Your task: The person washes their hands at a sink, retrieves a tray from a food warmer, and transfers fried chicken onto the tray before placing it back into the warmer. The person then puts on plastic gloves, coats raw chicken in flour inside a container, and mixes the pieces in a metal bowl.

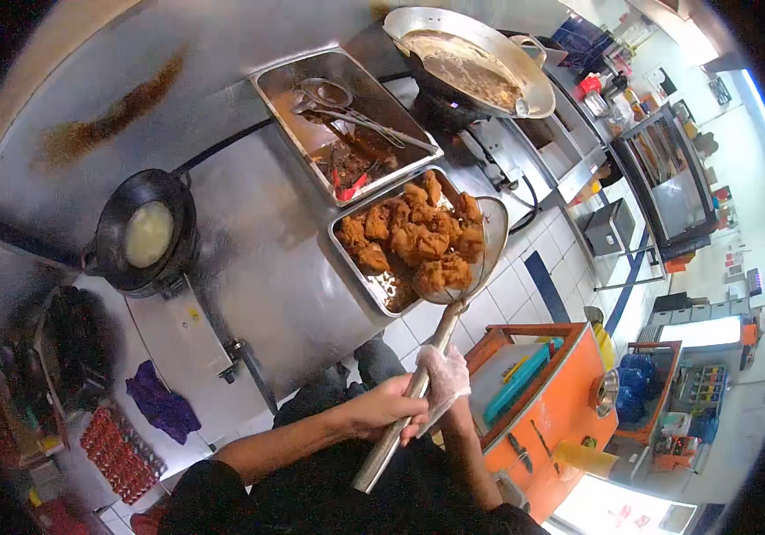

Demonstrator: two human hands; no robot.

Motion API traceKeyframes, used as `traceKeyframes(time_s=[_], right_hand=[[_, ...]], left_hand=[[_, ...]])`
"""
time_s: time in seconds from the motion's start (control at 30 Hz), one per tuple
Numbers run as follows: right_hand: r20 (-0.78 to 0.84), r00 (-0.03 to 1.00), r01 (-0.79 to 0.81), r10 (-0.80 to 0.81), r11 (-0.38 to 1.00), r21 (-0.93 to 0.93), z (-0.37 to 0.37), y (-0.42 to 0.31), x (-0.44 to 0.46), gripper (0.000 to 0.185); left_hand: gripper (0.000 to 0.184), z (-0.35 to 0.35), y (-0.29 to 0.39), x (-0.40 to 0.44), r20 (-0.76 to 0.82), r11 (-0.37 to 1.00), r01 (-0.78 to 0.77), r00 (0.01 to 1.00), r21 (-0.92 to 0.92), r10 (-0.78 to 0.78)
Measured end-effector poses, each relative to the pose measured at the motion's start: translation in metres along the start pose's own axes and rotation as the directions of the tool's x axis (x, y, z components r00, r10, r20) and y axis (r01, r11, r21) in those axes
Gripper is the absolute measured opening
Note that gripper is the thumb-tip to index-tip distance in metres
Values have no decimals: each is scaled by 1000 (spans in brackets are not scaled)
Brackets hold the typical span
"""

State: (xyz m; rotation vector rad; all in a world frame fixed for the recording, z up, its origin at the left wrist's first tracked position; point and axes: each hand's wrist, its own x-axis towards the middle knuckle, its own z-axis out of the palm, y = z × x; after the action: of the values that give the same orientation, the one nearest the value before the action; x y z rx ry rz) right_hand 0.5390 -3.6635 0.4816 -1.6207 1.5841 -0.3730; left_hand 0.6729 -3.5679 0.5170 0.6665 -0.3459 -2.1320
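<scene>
My left hand (387, 407), bare, is closed around the lower part of a long metal handle. My right hand (446, 373), in a clear plastic glove, grips the same handle higher up. The handle belongs to a wide skimmer (494, 236), whose round head overlaps the right side of a metal tray (391, 308). Brown fried pieces, looking like fried chicken (413, 227), fill much of the tray, and some lie on the skimmer's head. Crumbs show at the tray's near corner.
Behind stands a deeper pan (297, 116) with strainers and red-handled tongs. A large wok (480, 62) of bubbling oil sits on a burner at the back right. A dark wok (146, 232) with pale contents is at left. An orange cart (543, 419) stands at right.
</scene>
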Motion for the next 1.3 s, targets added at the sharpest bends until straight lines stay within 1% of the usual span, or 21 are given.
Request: traceKeyframes(time_s=[0.03,0.07,0.1,0.23,0.33,0.47,0.53,0.57,0.6,0.67,0.73,0.8,0.83,0.87,0.93,1.07,1.13,1.17,1.2,1.27,1.3], right_hand=[[53,997,-49,48,999,15,-4,-13,5,31],[69,990,-129,120,983,134,-1,-9,7,31],[85,978,-207,191,946,250,2,-6,7,31],[49,993,-113,108,988,106,-18,-42,-22,26],[142,966,-237,218,962,135,-21,-44,-15,31],[53,991,-132,121,944,302,-11,-28,-12,30],[63,990,-137,126,964,228,-15,-37,-33,27],[91,981,-192,174,945,266,0,-8,-24,26],[140,964,-242,226,964,110,-6,-25,-19,26],[164,980,-188,112,798,572,11,-25,-20,32],[190,966,-249,174,825,508,9,-31,-22,36],[283,951,-247,126,860,446,0,-52,-38,39],[304,948,-237,91,841,486,11,-40,-34,40],[290,956,-169,50,899,405,24,-24,-23,37],[313,940,-307,135,732,608,36,-34,-28,36],[439,889,-387,130,725,569,34,-54,-31,36],[605,772,-506,195,765,399,25,-68,-34,35],[642,762,-454,83,776,439,32,-68,-32,33],[643,762,-457,81,771,444,35,-68,-31,33],[677,716,-414,171,885,214,35,-73,-35,33],[614,777,-453,139,801,392,44,-65,-42,30]], left_hand=[[21,-6,2,4,-8,999,13,1000,31,-13],[20,-9,3,6,-13,998,32,999,62,-32],[21,-8,4,10,-8,1000,-5,1000,-20,4],[23,15,8,-11,-6,999,52,999,-7,-52],[22,7,10,-5,-22,995,91,996,35,-90],[24,6,20,-2,26,992,89,995,90,-92],[25,15,21,-21,28,982,130,990,133,-135],[26,12,23,-27,-12,976,180,984,124,-180],[26,4,24,-27,-74,969,186,982,160,-176],[28,-11,37,-23,-48,974,192,981,120,-187],[26,-7,44,-33,-41,969,194,981,151,-190],[23,1,45,-50,-32,945,195,981,261,-194],[22,-8,40,-54,-28,945,210,977,252,-210],[22,-18,44,-52,-28,940,218,976,261,-218],[24,-35,53,-51,-94,914,250,968,318,-232],[28,-28,72,-78,-133,874,295,955,385,-264],[27,-47,75,-92,-161,838,321,947,441,-278],[27,-52,79,-99,-183,801,346,938,488,-294],[27,-55,83,-104,-188,797,353,936,490,-299],[26,-55,88,-116,-265,708,396,918,584,-295],[24,-56,88,-119,-278,701,399,917,591,-287]])
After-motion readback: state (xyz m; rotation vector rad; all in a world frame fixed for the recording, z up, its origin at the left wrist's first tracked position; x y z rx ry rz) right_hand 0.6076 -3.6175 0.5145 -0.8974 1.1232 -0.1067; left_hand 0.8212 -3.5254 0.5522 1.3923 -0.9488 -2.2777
